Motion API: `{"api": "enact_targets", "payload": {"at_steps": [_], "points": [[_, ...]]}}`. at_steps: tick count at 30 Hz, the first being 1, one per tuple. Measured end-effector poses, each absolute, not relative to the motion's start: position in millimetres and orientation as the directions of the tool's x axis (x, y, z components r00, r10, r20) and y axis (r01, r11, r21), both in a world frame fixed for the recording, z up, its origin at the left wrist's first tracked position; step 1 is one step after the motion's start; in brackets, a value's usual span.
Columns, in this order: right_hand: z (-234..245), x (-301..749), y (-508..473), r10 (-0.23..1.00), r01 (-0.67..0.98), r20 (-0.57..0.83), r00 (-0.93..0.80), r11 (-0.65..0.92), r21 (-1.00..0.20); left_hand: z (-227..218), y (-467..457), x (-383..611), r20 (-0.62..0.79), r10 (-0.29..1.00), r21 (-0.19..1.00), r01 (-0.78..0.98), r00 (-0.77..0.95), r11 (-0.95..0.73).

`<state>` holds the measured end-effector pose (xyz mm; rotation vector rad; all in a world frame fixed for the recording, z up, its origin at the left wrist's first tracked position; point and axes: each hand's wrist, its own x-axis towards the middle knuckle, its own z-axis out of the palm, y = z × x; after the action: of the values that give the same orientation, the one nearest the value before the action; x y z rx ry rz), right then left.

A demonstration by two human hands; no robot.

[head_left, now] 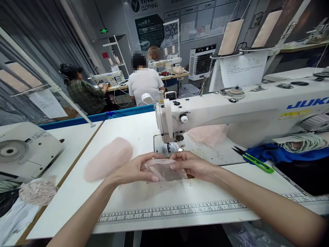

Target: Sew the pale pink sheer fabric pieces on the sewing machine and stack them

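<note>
Between my two hands is a small piece of sheer pink fabric [166, 171], its upper edge folded over, just in front of the sewing machine's needle area. My left hand [140, 168] pinches its left side between thumb and fingers. At the right end, my right hand [190, 164] grips the folded edge with thumb and fingertips. The white sewing machine [205, 106] stands right behind the fabric, its presser foot [168, 148] close above my fingertips. Whether the fabric touches the foot is hidden.
Left of my hands lies a pink fabric piece [109, 159]; more pink fabric [208, 134] rests under the machine arm. Green-handled thread snips [257, 162], blue cloth [280, 157] and a dark phone [304, 175] are at the right. A ruler strip [169, 212] runs along the front edge. Two people sit beyond.
</note>
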<state>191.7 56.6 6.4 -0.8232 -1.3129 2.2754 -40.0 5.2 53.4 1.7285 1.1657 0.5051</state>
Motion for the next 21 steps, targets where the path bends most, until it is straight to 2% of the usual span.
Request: {"api": "enact_targets", "payload": {"at_steps": [2,5,10,13,17,21], "points": [[5.8,191.2,56.4,0.569,-0.017,-0.284,-0.772,-0.465,-0.885,52.9,-3.3,-40.0,-0.244,0.882,0.886,0.462,0.404,0.033],[6.9,190.2,55.0,0.513,0.032,-0.269,-0.815,-0.425,-0.905,46.5,-13.2,-41.1,-0.228,0.936,0.908,0.406,0.269,0.104],[11.6,187.2,50.9,0.398,0.131,-0.302,-0.867,-0.402,-0.906,38.5,-19.1,-47.4,-0.198,0.953,0.964,0.221,0.228,0.147],[14.6,185.6,49.5,0.326,0.183,-0.333,-0.885,-0.413,-0.892,39.2,-21.0,-51.5,-0.210,0.955,0.964,0.208,0.211,0.166],[16.9,182.0,46.7,0.235,0.162,-0.314,-0.920,-0.502,-0.849,41.8,-27.5,-56.2,-0.219,0.959,0.959,0.222,0.180,0.177],[17.0,174.3,40.5,0.212,0.151,-0.311,-0.926,-0.548,-0.823,42.6,-37.0,-63.9,-0.218,0.960,0.956,0.239,0.177,0.173]]}}
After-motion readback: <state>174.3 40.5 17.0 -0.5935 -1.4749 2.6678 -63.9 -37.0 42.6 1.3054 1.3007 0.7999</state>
